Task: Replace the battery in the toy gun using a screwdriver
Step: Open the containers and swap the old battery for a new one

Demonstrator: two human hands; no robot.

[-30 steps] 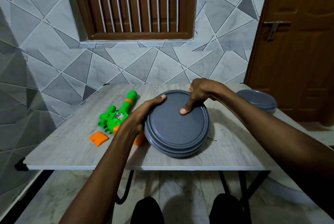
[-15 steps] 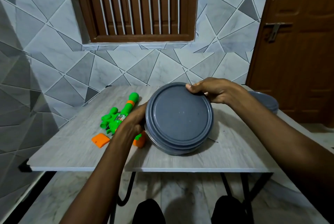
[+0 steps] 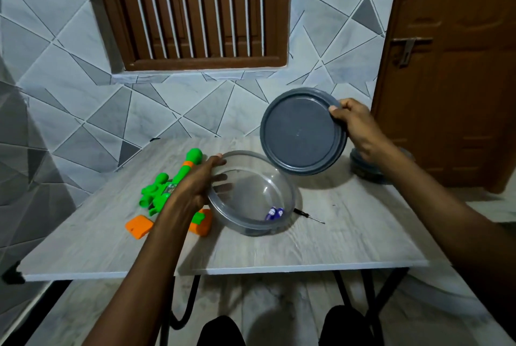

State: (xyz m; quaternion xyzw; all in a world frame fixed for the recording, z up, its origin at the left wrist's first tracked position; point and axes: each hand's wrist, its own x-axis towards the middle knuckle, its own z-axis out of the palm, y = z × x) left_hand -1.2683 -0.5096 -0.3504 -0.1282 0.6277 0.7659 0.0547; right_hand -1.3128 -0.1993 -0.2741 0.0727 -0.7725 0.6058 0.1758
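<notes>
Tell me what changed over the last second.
The right hand lifted the grey lid off the clear container, up and rightward, exposing batteries inside. The left hand still grips its rim. The toy gun and orange cover stayed put.

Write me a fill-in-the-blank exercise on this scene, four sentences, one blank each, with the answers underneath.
The right hand holds the grey ____ in the air.
The left hand grips the clear container, in which lie ____ blue batteries.
The screwdriver lies on the table, to the ____ of the container.
The toy gun is mostly ____ with orange parts.
Missing words: lid; two; right; green.
</notes>
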